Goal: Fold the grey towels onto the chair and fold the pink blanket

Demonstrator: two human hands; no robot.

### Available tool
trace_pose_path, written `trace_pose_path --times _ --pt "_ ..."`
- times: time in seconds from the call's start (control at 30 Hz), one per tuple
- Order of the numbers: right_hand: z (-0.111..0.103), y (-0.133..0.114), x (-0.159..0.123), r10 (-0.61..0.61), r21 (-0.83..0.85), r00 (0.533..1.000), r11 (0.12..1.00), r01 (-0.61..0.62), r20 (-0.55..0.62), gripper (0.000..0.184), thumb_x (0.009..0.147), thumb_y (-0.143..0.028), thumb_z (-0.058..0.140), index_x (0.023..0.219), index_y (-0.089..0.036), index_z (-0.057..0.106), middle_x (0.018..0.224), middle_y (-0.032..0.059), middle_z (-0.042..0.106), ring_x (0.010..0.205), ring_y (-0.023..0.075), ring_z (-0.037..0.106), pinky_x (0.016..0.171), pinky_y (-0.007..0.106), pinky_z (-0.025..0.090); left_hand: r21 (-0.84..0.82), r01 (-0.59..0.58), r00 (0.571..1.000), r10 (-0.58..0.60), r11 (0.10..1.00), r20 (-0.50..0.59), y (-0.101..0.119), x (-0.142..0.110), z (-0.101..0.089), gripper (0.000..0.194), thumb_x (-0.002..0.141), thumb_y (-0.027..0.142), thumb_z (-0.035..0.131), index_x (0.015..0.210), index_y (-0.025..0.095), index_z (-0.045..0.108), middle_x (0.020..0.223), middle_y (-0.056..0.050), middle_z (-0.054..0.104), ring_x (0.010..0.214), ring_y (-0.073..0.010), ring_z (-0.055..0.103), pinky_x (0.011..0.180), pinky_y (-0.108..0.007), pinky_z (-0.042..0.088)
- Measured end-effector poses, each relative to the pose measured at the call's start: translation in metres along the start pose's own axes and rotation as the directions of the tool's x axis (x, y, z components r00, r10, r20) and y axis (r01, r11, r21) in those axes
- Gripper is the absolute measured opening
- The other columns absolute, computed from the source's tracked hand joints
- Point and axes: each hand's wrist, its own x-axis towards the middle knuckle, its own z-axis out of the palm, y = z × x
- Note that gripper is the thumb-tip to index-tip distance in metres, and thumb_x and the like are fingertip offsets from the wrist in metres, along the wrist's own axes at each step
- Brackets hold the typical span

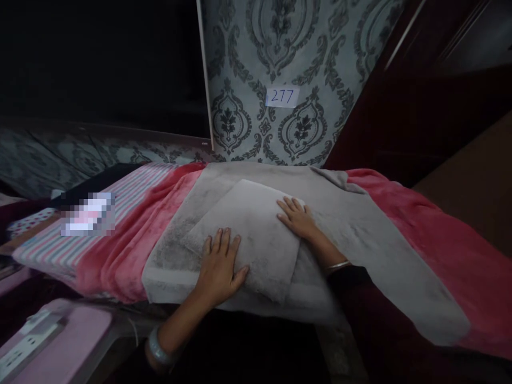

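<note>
A folded light grey cloth [260, 229], roughly square and turned at an angle, lies on a larger spread grey cloth [336, 192]. My left hand [220, 269] rests flat on the folded cloth's near left side, fingers spread. At its far right corner, my right hand [298, 218] lies with the fingers stretched out and the palm down. Neither hand grips anything. Beneath the larger cloth is a pinkish-red plush blanket [432, 229], which shows on both sides.
A striped cloth [56, 248] with a blurred-out item lies at the left. Behind stands a large dark screen [104, 69] by a patterned wall with a paper marked 277 [282, 96]. A power strip [28, 346] sits on a pink surface [82, 341] at the lower left.
</note>
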Motion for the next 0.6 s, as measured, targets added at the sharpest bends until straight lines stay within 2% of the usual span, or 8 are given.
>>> trace_pose_path --times 0.1,0.2,0.23,0.3,0.37,0.43,0.5,0.6 --pt "-0.005 0.019 0.01 0.125 0.013 0.991 0.992 -0.126 0.036 0.059 0.108 -0.048 0.027 0.164 -0.031 0.027 0.172 0.0054 0.02 0.158 0.0308 0.019 0.122 0.062 0.024 -0.02 -0.002 1.0 0.001 1.0 -0.017 0.0 -0.003 0.004 0.073 0.088 0.048 0.061 0.151 0.014 0.05 0.163 -0.024 0.037 0.153 -0.0433 0.03 0.12 -0.065 0.027" --pt "-0.014 0.001 0.012 0.168 -0.01 0.986 0.986 -0.168 -0.008 0.058 0.108 -0.047 0.028 0.163 -0.028 0.033 0.171 0.009 0.022 0.158 0.0337 0.017 0.121 0.065 0.023 -0.05 0.004 1.0 -0.006 0.999 -0.025 -0.001 -0.003 0.001 0.072 0.087 0.048 0.062 0.15 0.015 0.052 0.162 -0.023 0.038 0.152 -0.044 0.032 0.118 -0.067 0.029" --pt "-0.017 -0.013 0.011 0.12 -0.012 0.992 0.993 -0.12 -0.034 0.058 0.107 -0.046 0.03 0.163 -0.027 0.033 0.171 0.01 0.021 0.158 0.0341 0.016 0.121 0.066 0.023 -0.068 0.001 1.0 -0.003 0.998 -0.025 -0.002 -0.002 -0.002 0.069 0.087 0.048 0.062 0.148 0.016 0.054 0.161 -0.022 0.041 0.151 -0.0435 0.034 0.118 -0.067 0.031" --pt "-0.018 -0.049 0.008 -0.105 0.002 0.994 0.994 0.105 -0.041 0.059 0.107 -0.045 0.035 0.163 -0.029 0.031 0.172 0.0097 0.018 0.159 0.033 0.014 0.122 0.064 0.021 -0.115 -0.009 0.999 0.005 0.993 -0.031 -0.006 0.004 -0.012 0.059 0.09 0.046 0.059 0.142 0.019 0.059 0.157 -0.018 0.048 0.147 -0.0392 0.041 0.118 -0.063 0.035" --pt "-0.015 -0.083 0.004 -0.397 0.046 0.918 0.917 0.396 0.022 0.059 0.106 -0.047 0.038 0.163 -0.034 0.031 0.172 0.006 0.017 0.159 0.0301 0.014 0.124 0.061 0.02 -0.139 -0.001 0.999 -0.006 0.99 -0.051 -0.012 0.011 -0.021 0.052 0.094 0.042 0.054 0.141 0.02 0.06 0.154 -0.015 0.054 0.145 -0.0342 0.046 0.119 -0.059 0.036" --pt "-0.008 -0.106 0.005 -0.581 0.089 0.812 0.813 0.575 0.055 0.058 0.107 -0.05 0.036 0.162 -0.034 0.034 0.172 0.0032 0.02 0.159 0.0275 0.014 0.125 0.059 0.017 -0.112 0.027 0.998 -0.034 0.993 -0.062 -0.018 0.018 -0.025 0.057 0.094 0.041 0.054 0.147 0.019 0.055 0.156 -0.016 0.051 0.147 -0.0349 0.043 0.12 -0.061 0.032" --pt "-0.003 -0.11 0.013 -0.633 0.103 0.773 0.772 0.627 0.041 0.06 0.106 -0.055 0.034 0.162 -0.032 0.034 0.171 0.0025 0.022 0.159 0.0266 0.014 0.126 0.058 0.015 -0.057 0.045 0.998 -0.047 0.997 -0.037 -0.021 0.02 -0.021 0.068 0.09 0.043 0.06 0.152 0.018 0.05 0.159 -0.019 0.046 0.15 -0.0403 0.037 0.119 -0.066 0.03" --pt "0.0 -0.09 0.041 -0.566 0.082 0.824 0.823 0.562 0.031 0.066 0.103 -0.062 0.037 0.163 -0.032 0.032 0.172 0.0041 0.022 0.159 0.0286 0.015 0.126 0.057 0.017 -0.013 0.027 1.0 -0.027 1.0 0.015 -0.023 0.014 -0.005 0.069 0.088 0.045 0.063 0.152 0.025 0.05 0.163 -0.019 0.04 0.15 -0.044 0.034 0.116 -0.069 0.031"
